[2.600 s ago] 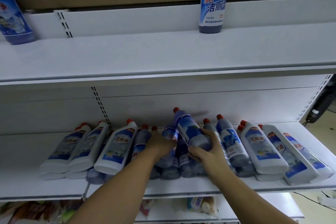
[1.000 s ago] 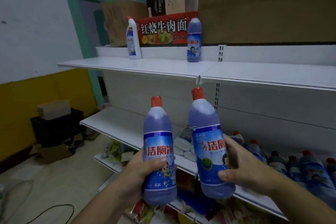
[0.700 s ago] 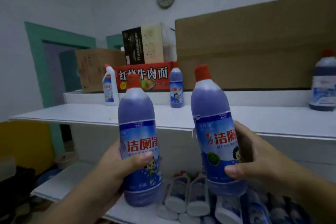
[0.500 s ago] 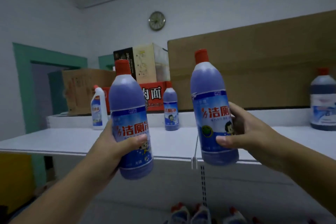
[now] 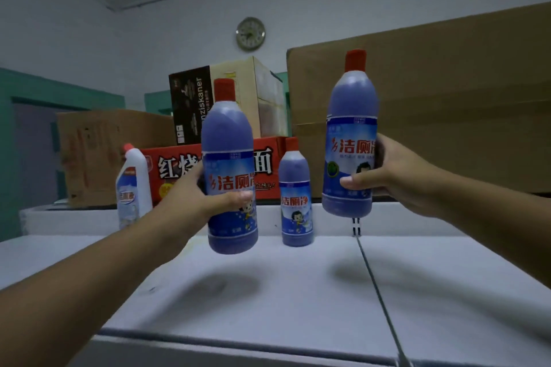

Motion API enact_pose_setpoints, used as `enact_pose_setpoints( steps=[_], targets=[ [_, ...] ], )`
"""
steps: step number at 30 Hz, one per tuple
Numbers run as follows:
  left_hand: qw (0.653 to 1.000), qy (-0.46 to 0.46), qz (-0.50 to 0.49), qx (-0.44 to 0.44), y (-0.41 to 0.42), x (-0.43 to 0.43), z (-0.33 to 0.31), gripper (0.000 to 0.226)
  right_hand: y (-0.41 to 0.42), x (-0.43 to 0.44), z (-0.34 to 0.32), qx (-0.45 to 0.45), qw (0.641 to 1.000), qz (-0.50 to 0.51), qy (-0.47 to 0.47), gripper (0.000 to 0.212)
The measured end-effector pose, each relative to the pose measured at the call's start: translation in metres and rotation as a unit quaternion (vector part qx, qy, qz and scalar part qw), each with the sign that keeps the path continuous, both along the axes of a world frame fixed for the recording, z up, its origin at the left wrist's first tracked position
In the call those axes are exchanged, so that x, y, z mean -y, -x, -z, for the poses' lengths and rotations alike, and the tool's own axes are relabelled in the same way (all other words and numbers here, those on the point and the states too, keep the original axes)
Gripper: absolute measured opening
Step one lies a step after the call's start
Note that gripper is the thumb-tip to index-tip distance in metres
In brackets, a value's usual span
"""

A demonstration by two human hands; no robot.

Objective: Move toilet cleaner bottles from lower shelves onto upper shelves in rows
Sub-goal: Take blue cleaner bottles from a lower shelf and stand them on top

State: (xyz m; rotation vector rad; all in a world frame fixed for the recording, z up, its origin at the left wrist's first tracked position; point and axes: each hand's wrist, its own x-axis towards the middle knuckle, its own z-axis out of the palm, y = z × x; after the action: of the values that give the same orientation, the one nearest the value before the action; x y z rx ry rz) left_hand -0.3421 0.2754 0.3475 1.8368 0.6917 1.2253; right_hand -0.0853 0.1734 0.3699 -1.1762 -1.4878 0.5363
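Note:
My left hand (image 5: 193, 191) grips a purple toilet cleaner bottle (image 5: 228, 140) with a red cap, held upright above the white upper shelf (image 5: 268, 292). My right hand (image 5: 393, 179) grips a second purple bottle (image 5: 351, 116), upright and a little higher, above the shelf's seam. Both bottles hang in the air and cast shadows on the shelf. A third purple bottle (image 5: 295, 197) stands at the back of the shelf between them. A white angled-neck cleaner bottle (image 5: 131, 188) stands at the back left.
Behind the shelf are a red noodle carton (image 5: 173, 170), brown cardboard boxes (image 5: 98, 152), a black and beige box (image 5: 208, 98) and a large brown board (image 5: 447, 98). A clock (image 5: 250, 33) hangs on the wall. The lower shelves are out of view.
Both hands have lifted the two purple bottles from the lower shelf up and forward over the upper shelf. The view has risen, and the lower shelf has dropped out of sight.

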Motion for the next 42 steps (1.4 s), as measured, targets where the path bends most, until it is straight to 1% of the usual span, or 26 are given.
enact_pose_setpoints(
  steps=[2,4,6,9,11,13,17,20,23,26,28,30,32,33,36,38,40,42],
  targets=[
    [0.999,-0.006,0.019,-0.026,-0.005,-0.023,0.001,0.062,0.0,-0.013,0.002,0.019,0.999,0.028,0.004,0.067],
    [0.999,-0.009,0.035,-0.033,-0.011,-0.047,0.004,0.059,-0.002,-0.025,0.005,0.036,0.998,0.054,0.012,0.069],
    [0.998,-0.012,0.059,-0.028,-0.021,-0.067,0.006,0.06,-0.004,-0.037,0.009,0.039,0.997,0.071,0.01,0.071],
    [0.996,-0.016,0.087,-0.026,-0.039,-0.095,0.008,0.059,-0.007,-0.057,0.018,0.032,0.995,0.094,0.005,0.065],
    [0.995,-0.018,0.099,-0.026,-0.051,-0.114,0.015,0.062,-0.01,-0.072,0.026,0.035,0.992,0.121,-0.004,0.063],
    [0.994,-0.016,0.102,-0.024,-0.06,-0.126,0.027,0.065,-0.013,-0.084,0.038,0.037,0.99,0.138,-0.007,0.06],
    [0.996,-0.023,0.086,-0.018,-0.072,-0.141,0.056,0.061,-0.02,-0.103,0.072,0.031,0.986,0.162,-0.027,0.058],
    [0.997,0.002,0.082,-0.014,-0.074,-0.152,0.064,0.056,-0.024,-0.111,0.091,0.038,0.983,0.18,-0.027,0.059],
    [0.995,-0.01,0.085,-0.053,-0.074,-0.157,0.068,0.055,-0.029,-0.115,0.095,0.063,0.981,0.182,-0.027,0.057],
    [0.989,-0.029,0.095,-0.11,-0.071,-0.155,0.074,0.067,-0.03,-0.113,0.094,0.086,0.981,0.173,-0.01,0.057],
    [0.986,-0.045,0.086,-0.137,-0.066,-0.153,0.075,0.067,-0.031,-0.108,0.092,0.113,0.978,0.175,-0.006,0.056],
    [0.982,-0.067,0.063,-0.167,-0.063,-0.152,0.075,0.061,-0.033,-0.103,0.092,0.145,0.971,0.189,0.002,0.055],
    [0.978,-0.083,0.032,-0.19,-0.061,-0.152,0.073,0.059,-0.035,-0.101,0.091,0.146,0.971,0.186,0.015,0.054],
    [0.977,-0.083,0.02,-0.194,-0.061,-0.152,0.074,0.062,-0.037,-0.101,0.091,0.15,0.971,0.187,0.021,0.054],
    [0.979,-0.083,-0.011,-0.183,-0.063,-0.156,0.077,0.074,-0.039,-0.102,0.09,0.165,0.966,0.199,0.027,0.059],
    [0.98,-0.084,-0.028,-0.178,-0.065,-0.158,0.078,0.077,-0.038,-0.103,0.089,0.17,0.964,0.203,0.025,0.056],
    [0.98,-0.084,-0.033,-0.18,-0.066,-0.16,0.08,0.075,-0.036,-0.102,0.088,0.207,0.953,0.218,0.027,0.05],
    [0.982,-0.08,-0.03,-0.169,-0.067,-0.159,0.081,0.076,-0.037,-0.101,0.086,0.262,0.934,0.239,0.034,0.045]
  ],
)
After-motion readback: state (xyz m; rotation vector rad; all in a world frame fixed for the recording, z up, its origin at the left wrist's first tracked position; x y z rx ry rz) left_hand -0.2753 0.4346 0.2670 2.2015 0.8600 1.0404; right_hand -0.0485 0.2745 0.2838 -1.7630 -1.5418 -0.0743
